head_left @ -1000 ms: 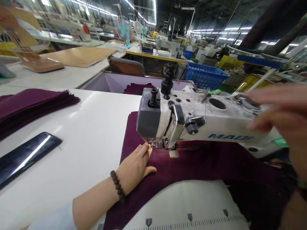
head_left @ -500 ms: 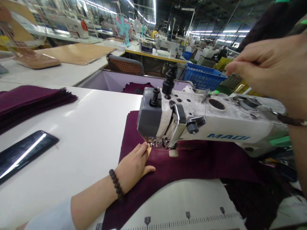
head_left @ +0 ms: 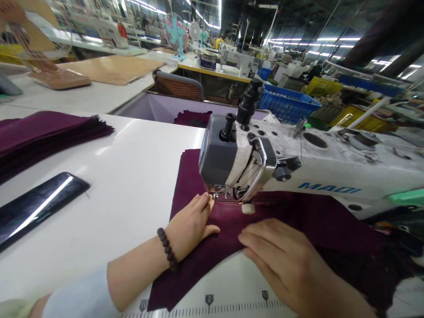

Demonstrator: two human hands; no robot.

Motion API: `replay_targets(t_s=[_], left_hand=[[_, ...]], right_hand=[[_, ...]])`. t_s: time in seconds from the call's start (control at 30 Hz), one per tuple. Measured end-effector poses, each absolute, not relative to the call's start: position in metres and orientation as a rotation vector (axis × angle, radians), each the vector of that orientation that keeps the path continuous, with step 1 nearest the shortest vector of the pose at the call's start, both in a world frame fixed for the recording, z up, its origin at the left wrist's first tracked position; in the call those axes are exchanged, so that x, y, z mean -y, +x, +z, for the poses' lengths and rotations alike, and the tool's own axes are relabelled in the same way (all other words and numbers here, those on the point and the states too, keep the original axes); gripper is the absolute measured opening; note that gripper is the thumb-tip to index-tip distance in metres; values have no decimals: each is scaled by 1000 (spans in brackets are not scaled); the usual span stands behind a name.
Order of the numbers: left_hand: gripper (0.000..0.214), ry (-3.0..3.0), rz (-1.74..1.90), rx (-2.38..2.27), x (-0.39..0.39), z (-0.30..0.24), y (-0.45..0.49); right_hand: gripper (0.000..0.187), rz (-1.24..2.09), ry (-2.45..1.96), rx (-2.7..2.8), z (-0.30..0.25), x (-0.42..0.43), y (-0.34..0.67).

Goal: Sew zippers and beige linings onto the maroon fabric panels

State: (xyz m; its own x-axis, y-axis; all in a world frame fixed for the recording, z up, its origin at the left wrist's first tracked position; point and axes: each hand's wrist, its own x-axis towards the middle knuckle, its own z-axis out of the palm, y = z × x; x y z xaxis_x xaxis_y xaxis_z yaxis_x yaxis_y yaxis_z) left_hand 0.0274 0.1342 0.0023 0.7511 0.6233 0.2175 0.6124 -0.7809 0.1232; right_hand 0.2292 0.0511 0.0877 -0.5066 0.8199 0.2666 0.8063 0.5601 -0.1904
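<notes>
Burgundy cloth (head_left: 228, 223), on counter (head_left: 145, 168), partly beneath sewing machine (head_left: 318, 165); probably light, soft, easily creased; best held flat near edges. Left hand (head_left: 188, 226): laid flat on cloth, unclenched. Right hand (head_left: 288, 260): at curved edge; pinch cannot be told.

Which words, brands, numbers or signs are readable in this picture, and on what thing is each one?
"MAQI": blue letters on the sewing machine.
"10": left mark of the ruler on the table.
"0": its middle mark.
"10": its right mark.
Box behind: too blurred to read.
</notes>
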Motion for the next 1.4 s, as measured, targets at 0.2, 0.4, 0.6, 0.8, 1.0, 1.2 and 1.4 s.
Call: replay_targets(t_s=[0.2,0.4,0.6,0.8,1.0,1.2,1.4], left_hand=[[55,2842,426,-1038,-134,-3,27],[52,2804,403,-1056,-135,-3,26],[55,2835,377,-1049,-135,-1,27],[53,2793,379,-1051,-136,1,27],[51,2777,341,-1065,-136,8,28],[52,2772,373,-1078,-138,7,28],[62,2822,358,-1067,-140,3,29]], right_hand=[[40,94,-1654,2416,21,-96,200],[41,215,-1670,2359,13,-94,204],[40,181,-1660,2350,11,-94,205],[39,169,-1686,2339,12,-92,202],[38,93,-1675,2315,7,-91,200],[43,147,-1694,2286,5,-91,198],[46,119,-1717,2305,7,-91,196]])
